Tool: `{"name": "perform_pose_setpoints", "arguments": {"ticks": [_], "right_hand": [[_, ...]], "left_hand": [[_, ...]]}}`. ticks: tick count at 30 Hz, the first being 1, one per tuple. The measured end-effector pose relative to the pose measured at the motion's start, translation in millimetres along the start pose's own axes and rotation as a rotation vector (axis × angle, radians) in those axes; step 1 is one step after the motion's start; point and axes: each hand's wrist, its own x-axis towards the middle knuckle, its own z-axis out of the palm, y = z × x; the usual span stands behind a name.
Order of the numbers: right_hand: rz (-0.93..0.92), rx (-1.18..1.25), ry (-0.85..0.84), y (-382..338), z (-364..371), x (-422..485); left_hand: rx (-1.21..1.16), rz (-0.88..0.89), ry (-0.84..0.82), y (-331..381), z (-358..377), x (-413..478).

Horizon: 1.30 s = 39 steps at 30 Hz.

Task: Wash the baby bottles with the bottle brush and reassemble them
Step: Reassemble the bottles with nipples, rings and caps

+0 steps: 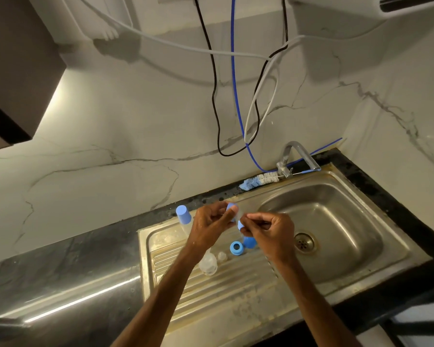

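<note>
My left hand (211, 221) pinches a blue bottle ring (231, 209) with a clear teat, held above the steel draining board (161, 246). My right hand (271, 229) pinches the same piece from the right, a bit of blue showing at its fingertips. On the board below lie a loose blue ring (236, 247), a blue cap (250, 242), a small clear teat (222, 256) and a clear bottle body (208, 264) on its side. A capped bottle (184, 216) stands upright behind my left hand. The blue-and-white bottle brush (258, 181) lies on the sink's back rim.
The sink basin (336, 221) with its drain (304, 242) lies to the right, under a metal tap (295, 156). Black, white and blue cables (233, 96) hang down the marble wall. Dark counter (48, 271) runs to the left.
</note>
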Motion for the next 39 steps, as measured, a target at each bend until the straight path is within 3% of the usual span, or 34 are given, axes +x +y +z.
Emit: {"name": "perform_pose_setpoints", "arguments": {"ticks": [6, 9, 15, 23, 26, 29, 32, 36, 39], "right_hand": [[0.164, 0.179, -0.193, -3.5, -24.4, 24.7], [0.216, 0.24, -0.247, -1.2, -26.0, 29.8], [0.06, 0.148, -0.268, 5.0, -4.0, 20.9], [-0.199, -0.172, -0.059, 11.4, 4.2, 17.5], [-0.157, -0.125, -0.103, 13.0, 1.7, 19.5], [0.016, -0.043, -0.294, 16.6, -7.9, 34.1], [0.049, -0.021, -0.359, 21.3, -5.5, 46.1], [0.102, 0.044, -0.276, 22.8, 7.9, 51.3], [0.136, 0.051, -0.238, 32.3, 13.6, 51.8]], "left_hand": [[-0.1, -0.068, -0.181, 7.2, -9.6, -5.0], [-0.091, -0.082, -0.179, 7.3, -11.1, -2.2], [-0.006, -0.191, -0.034, -3.5, -9.9, 8.4], [-0.13, -0.249, 0.088, -5.7, 0.6, 7.7], [-0.125, -0.239, 0.004, -5.8, -7.1, 8.8], [-0.05, -0.26, -0.152, -11.4, -23.1, 12.2], [0.026, -0.29, -0.175, -16.7, -29.4, 21.1], [0.169, -0.284, -0.071, -22.3, -39.4, 39.1], [0.496, -0.153, 0.056, -39.9, -53.6, 42.9]]}}
